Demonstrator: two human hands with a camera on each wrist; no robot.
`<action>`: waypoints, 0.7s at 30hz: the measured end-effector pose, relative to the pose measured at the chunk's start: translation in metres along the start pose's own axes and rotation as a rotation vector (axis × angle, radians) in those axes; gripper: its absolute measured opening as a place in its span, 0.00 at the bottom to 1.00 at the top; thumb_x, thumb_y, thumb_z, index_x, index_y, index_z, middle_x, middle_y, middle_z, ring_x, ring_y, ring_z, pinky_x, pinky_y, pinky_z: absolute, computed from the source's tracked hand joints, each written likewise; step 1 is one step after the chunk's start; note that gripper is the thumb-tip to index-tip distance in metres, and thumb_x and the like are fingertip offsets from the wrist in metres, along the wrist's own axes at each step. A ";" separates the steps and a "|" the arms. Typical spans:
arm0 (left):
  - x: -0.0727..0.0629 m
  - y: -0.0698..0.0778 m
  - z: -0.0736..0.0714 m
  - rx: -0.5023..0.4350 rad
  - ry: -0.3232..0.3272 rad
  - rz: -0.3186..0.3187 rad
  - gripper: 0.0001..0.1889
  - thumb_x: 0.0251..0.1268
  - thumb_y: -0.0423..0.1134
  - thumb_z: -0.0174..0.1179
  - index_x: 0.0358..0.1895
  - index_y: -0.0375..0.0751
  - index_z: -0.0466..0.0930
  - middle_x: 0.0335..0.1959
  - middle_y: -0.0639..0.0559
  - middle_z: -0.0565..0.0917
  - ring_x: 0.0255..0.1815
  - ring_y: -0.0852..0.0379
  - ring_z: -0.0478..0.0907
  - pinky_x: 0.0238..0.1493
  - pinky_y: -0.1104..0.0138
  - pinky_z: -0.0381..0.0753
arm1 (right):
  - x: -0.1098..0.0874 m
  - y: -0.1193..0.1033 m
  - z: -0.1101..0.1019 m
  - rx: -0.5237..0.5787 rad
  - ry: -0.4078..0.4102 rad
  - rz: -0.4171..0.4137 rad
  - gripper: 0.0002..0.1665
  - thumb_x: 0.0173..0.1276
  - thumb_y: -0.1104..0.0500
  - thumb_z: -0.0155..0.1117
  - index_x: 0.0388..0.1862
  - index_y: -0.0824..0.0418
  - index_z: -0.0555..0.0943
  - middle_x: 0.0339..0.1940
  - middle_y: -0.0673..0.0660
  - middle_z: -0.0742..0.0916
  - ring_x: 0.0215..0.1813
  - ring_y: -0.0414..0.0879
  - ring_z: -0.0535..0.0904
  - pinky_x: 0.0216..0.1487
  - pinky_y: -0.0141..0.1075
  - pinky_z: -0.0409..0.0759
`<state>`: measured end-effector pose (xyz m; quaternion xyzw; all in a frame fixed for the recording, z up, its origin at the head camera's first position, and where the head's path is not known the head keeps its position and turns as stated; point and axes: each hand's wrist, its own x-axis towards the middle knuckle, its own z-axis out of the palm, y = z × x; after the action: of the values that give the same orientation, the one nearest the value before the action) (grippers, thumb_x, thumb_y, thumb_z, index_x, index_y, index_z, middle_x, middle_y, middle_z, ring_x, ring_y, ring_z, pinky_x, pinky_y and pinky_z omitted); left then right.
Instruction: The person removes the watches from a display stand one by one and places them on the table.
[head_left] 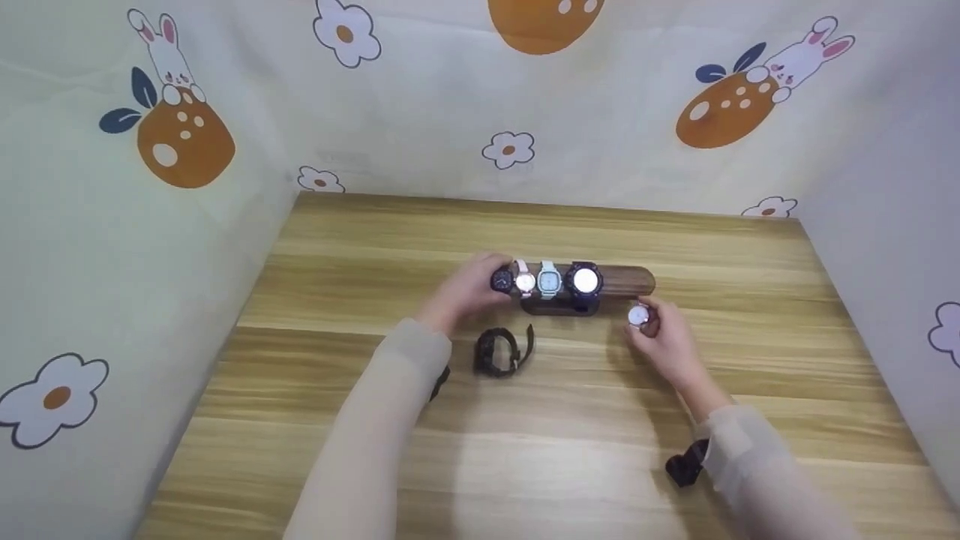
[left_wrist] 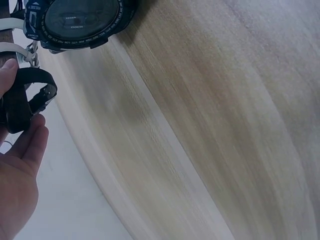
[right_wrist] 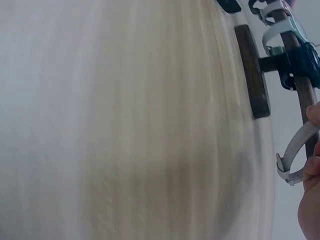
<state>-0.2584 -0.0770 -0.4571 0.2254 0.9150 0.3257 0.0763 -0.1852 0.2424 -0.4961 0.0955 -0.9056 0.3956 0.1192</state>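
A dark wooden watch stand (head_left: 630, 280) carries several watches along its bar. My left hand (head_left: 474, 286) grips the bar's left end, beside a small black watch (head_left: 502, 281); in the left wrist view, the thumb lies near its black strap (left_wrist: 36, 76) and the fingertips come under the bar's end. My right hand (head_left: 670, 341) pinches a white-faced watch (head_left: 638, 315) just in front of the bar's right end. Its pale strap (right_wrist: 296, 146) is a closed loop that overlaps the bar's end in the right wrist view.
A pink-strapped watch (head_left: 524, 281), a pale-blue square watch (head_left: 549, 280) and a large dark watch (head_left: 584, 280) sit on the bar. Another black watch (head_left: 497, 354) lies on the wooden table (head_left: 360, 247) before the stand. Patterned cloth (head_left: 420, 112) walls the back and sides.
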 end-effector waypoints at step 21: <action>-0.001 0.005 -0.001 0.039 -0.003 -0.032 0.32 0.50 0.36 0.69 0.62 0.41 0.70 0.60 0.46 0.73 0.62 0.51 0.68 0.67 0.60 0.62 | -0.021 -0.012 0.032 0.057 -0.147 0.018 0.30 0.52 0.71 0.68 0.56 0.74 0.71 0.41 0.63 0.80 0.42 0.51 0.75 0.46 0.44 0.77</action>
<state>-0.2566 -0.0748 -0.4534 0.2129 0.9245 0.3062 0.0785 -0.1670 0.2126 -0.5150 0.1197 -0.9012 0.4140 0.0459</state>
